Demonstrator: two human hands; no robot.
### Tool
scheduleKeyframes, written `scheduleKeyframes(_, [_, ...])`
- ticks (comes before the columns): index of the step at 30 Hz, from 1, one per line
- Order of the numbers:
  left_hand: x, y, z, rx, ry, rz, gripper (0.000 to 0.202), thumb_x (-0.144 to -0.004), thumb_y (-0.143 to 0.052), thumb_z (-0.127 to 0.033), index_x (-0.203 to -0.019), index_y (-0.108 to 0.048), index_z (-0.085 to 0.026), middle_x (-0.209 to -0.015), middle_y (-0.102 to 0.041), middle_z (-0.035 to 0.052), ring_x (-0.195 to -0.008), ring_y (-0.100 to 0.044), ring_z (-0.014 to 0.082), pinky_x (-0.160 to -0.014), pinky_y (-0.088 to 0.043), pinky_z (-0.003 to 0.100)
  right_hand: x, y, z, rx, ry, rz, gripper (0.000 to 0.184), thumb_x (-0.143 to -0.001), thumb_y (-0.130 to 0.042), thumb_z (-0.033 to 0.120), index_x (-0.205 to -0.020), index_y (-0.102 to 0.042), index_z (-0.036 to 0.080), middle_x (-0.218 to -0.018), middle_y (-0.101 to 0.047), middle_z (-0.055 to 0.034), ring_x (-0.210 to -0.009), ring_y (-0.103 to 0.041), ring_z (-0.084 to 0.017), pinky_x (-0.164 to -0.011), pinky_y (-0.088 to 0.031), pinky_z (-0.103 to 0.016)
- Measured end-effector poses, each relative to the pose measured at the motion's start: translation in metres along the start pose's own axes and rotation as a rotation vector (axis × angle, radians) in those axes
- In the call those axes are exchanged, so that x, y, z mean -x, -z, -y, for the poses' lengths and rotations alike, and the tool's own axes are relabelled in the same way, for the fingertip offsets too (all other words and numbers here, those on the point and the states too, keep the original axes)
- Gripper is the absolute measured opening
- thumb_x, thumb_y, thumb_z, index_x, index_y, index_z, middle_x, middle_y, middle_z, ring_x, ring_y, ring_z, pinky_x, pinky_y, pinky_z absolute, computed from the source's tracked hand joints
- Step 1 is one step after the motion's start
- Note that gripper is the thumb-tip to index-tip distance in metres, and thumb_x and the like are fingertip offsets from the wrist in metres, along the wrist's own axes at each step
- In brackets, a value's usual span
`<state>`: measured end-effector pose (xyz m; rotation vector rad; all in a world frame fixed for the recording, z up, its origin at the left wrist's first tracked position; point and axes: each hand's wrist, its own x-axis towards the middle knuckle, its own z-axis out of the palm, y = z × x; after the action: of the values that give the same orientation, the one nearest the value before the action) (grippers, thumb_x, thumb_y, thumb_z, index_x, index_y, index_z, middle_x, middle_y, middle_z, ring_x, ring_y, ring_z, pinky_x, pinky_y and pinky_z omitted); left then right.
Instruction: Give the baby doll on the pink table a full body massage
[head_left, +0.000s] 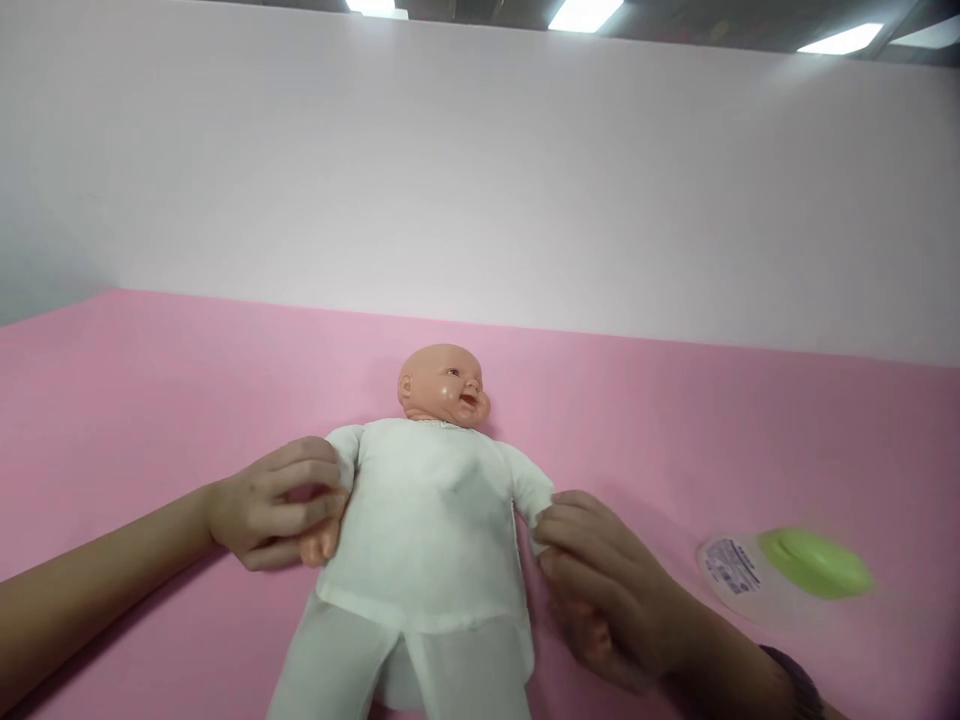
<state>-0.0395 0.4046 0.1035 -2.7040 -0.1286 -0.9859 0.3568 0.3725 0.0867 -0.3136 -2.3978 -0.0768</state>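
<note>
A baby doll [431, 520] in a white top and white trousers lies on its back on the pink surface [150, 400], head toward the far wall. My left hand [274, 505] is closed around the doll's arm at the sleeve end, with the doll's small hand showing below my fingers. My right hand [607, 585] is closed around the doll's other arm, pinching the white sleeve near its cuff. Both my forearms reach in from the bottom corners.
A clear round container with a green lid [814, 563] and a printed label lies on the pink surface to the right of my right hand. A plain white wall [480, 180] rises behind the surface. A dark band sits on my right wrist [795, 685].
</note>
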Motion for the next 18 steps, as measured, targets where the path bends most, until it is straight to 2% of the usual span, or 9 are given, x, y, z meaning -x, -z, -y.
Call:
scheduleKeyframes(3, [-0.008,0.002,-0.001,0.009,-0.097,0.087,0.008,-0.083,-0.058,-0.018,-0.086,-0.066,-0.020,-0.084,-0.066,0.0126,-0.084,-0.065,0.0262,-0.069,-0.062,0.041,-0.003,0.000,0.006,0.021,0.126,0.149,0.029,-0.090,-0.040,0.019,-0.110,-0.059,0.011,-0.090,-0.061,-0.0122,-0.084,-0.055,-0.026,-0.080,-0.049,-0.046])
scheduleKeyframes(5, [-0.010,0.002,-0.002,0.008,-0.125,0.112,0.010,-0.084,-0.057,-0.018,-0.081,-0.065,-0.021,-0.081,-0.067,0.0122,-0.084,-0.067,0.0267,-0.070,-0.063,0.041,-0.004,-0.001,0.008,-0.018,0.119,0.212,0.029,-0.088,-0.042,0.019,-0.109,-0.060,0.011,-0.084,-0.059,-0.0104,-0.078,-0.052,-0.024,-0.076,-0.048,-0.045])
scheduleKeyframes(7, [-0.010,0.002,-0.003,0.034,-0.109,0.103,0.012,-0.085,-0.056,-0.016,-0.086,-0.067,-0.021,-0.080,-0.066,0.0114,-0.082,-0.067,0.0262,-0.070,-0.063,0.041,-0.004,0.000,0.009,-0.048,0.071,0.241,0.027,-0.085,-0.043,0.016,-0.105,-0.060,0.012,-0.081,-0.057,-0.0091,-0.076,-0.051,-0.023,-0.074,-0.047,-0.044])
scheduleKeyframes(10, [-0.006,0.001,-0.004,0.118,-0.008,0.025,0.025,-0.083,-0.058,-0.013,-0.106,-0.068,-0.015,-0.085,-0.065,0.0127,-0.083,-0.066,0.0250,-0.073,-0.063,0.040,-0.002,0.001,0.009,-0.113,-0.002,0.174,0.029,-0.089,-0.045,0.020,-0.114,-0.059,0.017,-0.086,-0.061,-0.0089,-0.081,-0.057,-0.025,-0.076,-0.051,-0.045])
scheduleKeyframes(12, [0.002,-0.002,-0.004,0.141,0.127,-0.057,0.039,-0.082,-0.060,-0.013,-0.121,-0.064,-0.015,-0.093,-0.063,0.0126,-0.087,-0.066,0.0242,-0.075,-0.062,0.039,0.002,0.001,0.007,-0.179,-0.094,0.073,0.038,-0.092,-0.051,0.024,-0.130,-0.054,0.024,-0.093,-0.064,-0.0073,-0.084,-0.062,-0.025,-0.079,-0.055,-0.045])
scheduleKeyframes(14, [0.011,-0.008,-0.002,0.133,0.346,-0.142,0.047,-0.083,-0.062,-0.013,-0.129,-0.058,-0.022,-0.101,-0.063,0.0109,-0.092,-0.066,0.0234,-0.077,-0.062,0.038,0.008,-0.002,0.003,-0.192,-0.245,-0.070,0.053,-0.091,-0.057,0.024,-0.142,-0.045,0.032,-0.104,-0.066,-0.0073,-0.089,-0.066,-0.024,-0.081,-0.058,-0.045])
scheduleKeyframes(16, [0.020,-0.015,0.001,0.144,0.589,-0.289,0.049,-0.086,-0.066,-0.014,-0.131,-0.053,-0.027,-0.111,-0.063,0.0092,-0.101,-0.066,0.0230,-0.083,-0.061,0.038,0.013,-0.008,-0.002,-0.137,-0.424,-0.242,0.062,-0.092,-0.061,0.023,-0.149,-0.038,0.034,-0.119,-0.064,-0.0099,-0.103,-0.067,-0.026,-0.091,-0.058,-0.047])
scheduleKeyframes(18, [0.026,-0.022,0.007,0.211,0.816,-0.476,0.047,-0.088,-0.070,-0.020,-0.128,-0.048,-0.029,-0.119,-0.061,0.0071,-0.110,-0.065,0.0218,-0.091,-0.060,0.038,0.018,-0.014,-0.008,-0.091,-0.595,-0.385,0.061,-0.095,-0.062,0.028,-0.150,-0.037,0.031,-0.130,-0.061,-0.0123,-0.117,-0.063,-0.028,-0.101,-0.053,-0.051])
